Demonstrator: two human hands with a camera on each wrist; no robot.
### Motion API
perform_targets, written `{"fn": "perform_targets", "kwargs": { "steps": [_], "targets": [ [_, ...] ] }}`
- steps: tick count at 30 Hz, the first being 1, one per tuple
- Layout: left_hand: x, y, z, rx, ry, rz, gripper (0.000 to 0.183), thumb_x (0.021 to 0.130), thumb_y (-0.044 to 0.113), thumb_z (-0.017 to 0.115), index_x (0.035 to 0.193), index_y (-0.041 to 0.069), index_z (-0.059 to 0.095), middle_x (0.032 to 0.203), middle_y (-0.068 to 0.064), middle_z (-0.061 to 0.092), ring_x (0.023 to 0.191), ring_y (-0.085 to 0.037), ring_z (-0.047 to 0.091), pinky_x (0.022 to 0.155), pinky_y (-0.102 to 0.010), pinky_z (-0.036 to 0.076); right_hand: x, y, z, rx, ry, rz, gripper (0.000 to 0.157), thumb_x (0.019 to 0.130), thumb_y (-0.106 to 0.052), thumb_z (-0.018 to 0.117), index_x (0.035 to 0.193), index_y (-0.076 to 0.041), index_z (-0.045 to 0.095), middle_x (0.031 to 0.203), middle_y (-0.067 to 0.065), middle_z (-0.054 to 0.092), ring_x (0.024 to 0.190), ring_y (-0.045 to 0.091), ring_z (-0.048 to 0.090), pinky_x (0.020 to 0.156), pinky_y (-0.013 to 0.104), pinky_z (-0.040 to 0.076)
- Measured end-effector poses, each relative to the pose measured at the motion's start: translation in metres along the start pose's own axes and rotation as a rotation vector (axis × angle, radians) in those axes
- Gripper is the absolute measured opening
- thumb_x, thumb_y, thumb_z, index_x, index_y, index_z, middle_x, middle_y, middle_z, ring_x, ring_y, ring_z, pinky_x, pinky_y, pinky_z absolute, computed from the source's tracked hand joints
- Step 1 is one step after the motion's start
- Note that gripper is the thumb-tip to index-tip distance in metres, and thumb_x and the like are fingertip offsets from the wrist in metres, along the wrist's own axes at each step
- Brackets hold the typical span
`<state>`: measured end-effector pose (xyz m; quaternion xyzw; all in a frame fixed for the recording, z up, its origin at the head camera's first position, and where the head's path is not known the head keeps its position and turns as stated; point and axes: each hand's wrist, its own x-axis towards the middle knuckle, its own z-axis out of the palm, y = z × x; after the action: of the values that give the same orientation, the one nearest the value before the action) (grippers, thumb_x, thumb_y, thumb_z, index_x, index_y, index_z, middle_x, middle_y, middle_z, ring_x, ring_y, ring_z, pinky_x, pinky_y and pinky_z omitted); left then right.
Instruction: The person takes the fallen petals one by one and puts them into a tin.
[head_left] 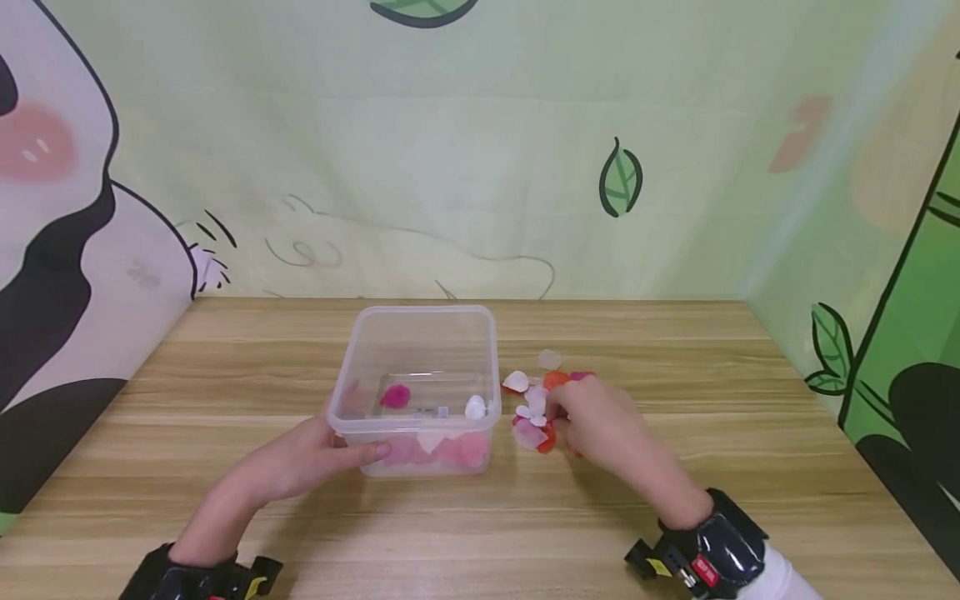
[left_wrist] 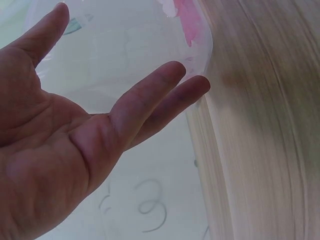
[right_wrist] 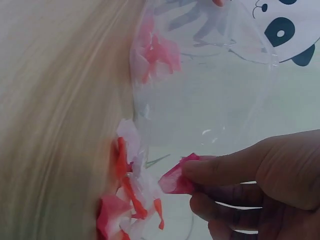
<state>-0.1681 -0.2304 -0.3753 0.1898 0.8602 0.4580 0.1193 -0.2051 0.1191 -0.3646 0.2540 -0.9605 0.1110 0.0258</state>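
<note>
Black wrist straps point(head_left: 726, 540) closest to me. Left hand point(head_left: 311, 458) spread wide, thumb on the clear box's point(head_left: 420, 426) front, petals point(head_left: 461, 451) inside. Right hand point(head_left: 607, 425) nearly closed, pinching a pink petal point(right_wrist: 176, 178) at the loose pile point(head_left: 531, 417), tabletop point(head_left: 480, 542), just right of box. Leaf-print backdrop point(head_left: 450, 167) behind.

The worktop point(head_left: 487, 542) is a flat surface with light wood grain running from side to side. A clear box point(head_left: 420, 424) stands upright on it, near the middle, with its top open. Just beside the box, on its right, lies a loose heap of petals point(head_left: 536, 398) in white, pink, red and orange. One pale petal point(head_left: 550, 359) lies at the rear of the heap.
</note>
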Motion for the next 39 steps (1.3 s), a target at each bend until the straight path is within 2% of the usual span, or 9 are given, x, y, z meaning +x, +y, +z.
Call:
{"fn": "perform_targets", "kwargs": {
  "steps": [7,10,14,18,21,27,33,39],
  "targets": [
    [-0.001,0.0,0.0,-0.028,-0.018,0.009,0.089,0.092,0.032,0.071,0.155,0.021,0.009,0.145,-0.005,0.041,0.126,-0.022,0.045,0.099,-0.023,0.033,-0.003,-0.009,-0.011,0.143,0.146,-0.041,0.012,0.083,-0.006,0.078,0.088,-0.015,0.072,0.068,-0.012,0.057,0.045,0.002,0.045,0.051,0.019,0.037],
    [-0.001,0.0,-0.001,-0.027,-0.017,0.008,0.09,0.093,0.033,0.071,0.156,0.021,0.008,0.145,-0.005,0.041,0.126,-0.022,0.046,0.098,-0.021,0.033,-0.005,-0.015,-0.014,0.188,0.249,-0.076,0.014,0.083,-0.008,0.08,0.093,-0.015,0.074,0.077,-0.011,0.063,0.051,0.001,0.048,0.051,0.018,0.039],
    [-0.001,-0.001,-0.001,-0.037,-0.02,0.013,0.09,0.093,0.032,0.07,0.156,0.022,0.007,0.145,-0.005,0.041,0.125,-0.022,0.046,0.098,-0.022,0.033,-0.007,-0.022,-0.017,0.225,0.406,-0.19,0.018,0.079,-0.006,0.083,0.093,-0.015,0.076,0.087,-0.011,0.067,0.067,0.002,0.056,0.06,0.016,0.042],
    [-0.001,-0.001,-0.001,-0.047,-0.026,0.022,0.09,0.093,0.031,0.07,0.156,0.022,0.006,0.144,-0.007,0.041,0.123,-0.023,0.048,0.097,-0.023,0.035,-0.008,-0.029,-0.015,0.267,0.545,-0.32,0.021,0.078,-0.002,0.083,0.093,-0.014,0.076,0.088,-0.01,0.068,0.069,0.003,0.057,0.063,0.013,0.041],
    [-0.001,-0.001,-0.001,-0.053,-0.03,0.026,0.089,0.094,0.03,0.07,0.156,0.022,0.007,0.144,-0.007,0.041,0.122,-0.023,0.047,0.097,-0.023,0.036,-0.007,-0.033,-0.011,0.319,0.609,-0.394,0.024,0.077,0.002,0.082,0.094,-0.013,0.076,0.088,-0.01,0.068,0.07,0.004,0.055,0.062,0.012,0.039],
    [0.0,-0.002,-0.001,-0.065,-0.033,0.032,0.09,0.094,0.029,0.07,0.156,0.024,0.005,0.144,-0.006,0.04,0.124,-0.024,0.046,0.098,-0.023,0.035,-0.005,-0.038,-0.005,0.387,0.64,-0.492,0.027,0.077,0.005,0.08,0.099,-0.01,0.077,0.091,-0.008,0.07,0.081,0.011,0.061,0.073,0.017,0.042],
    [0.001,-0.002,-0.001,-0.07,-0.036,0.034,0.089,0.093,0.028,0.07,0.156,0.025,0.007,0.144,-0.005,0.041,0.125,-0.024,0.046,0.098,-0.021,0.034,-0.004,-0.04,-0.003,0.346,0.618,-0.545,0.026,0.077,0.002,0.081,0.101,-0.007,0.076,0.095,-0.006,0.07,0.089,0.015,0.062,0.081,0.022,0.044],
    [0.001,-0.003,-0.001,-0.051,-0.03,0.004,0.087,0.093,0.031,0.071,0.155,0.02,0.011,0.144,-0.006,0.041,0.126,-0.023,0.045,0.098,-0.022,0.034,-0.003,-0.04,-0.003,0.309,0.612,-0.544,0.026,0.078,0.001,0.08,0.103,-0.006,0.076,0.097,-0.005,0.07,0.093,0.018,0.063,0.084,0.026,0.042]
  ]
}}
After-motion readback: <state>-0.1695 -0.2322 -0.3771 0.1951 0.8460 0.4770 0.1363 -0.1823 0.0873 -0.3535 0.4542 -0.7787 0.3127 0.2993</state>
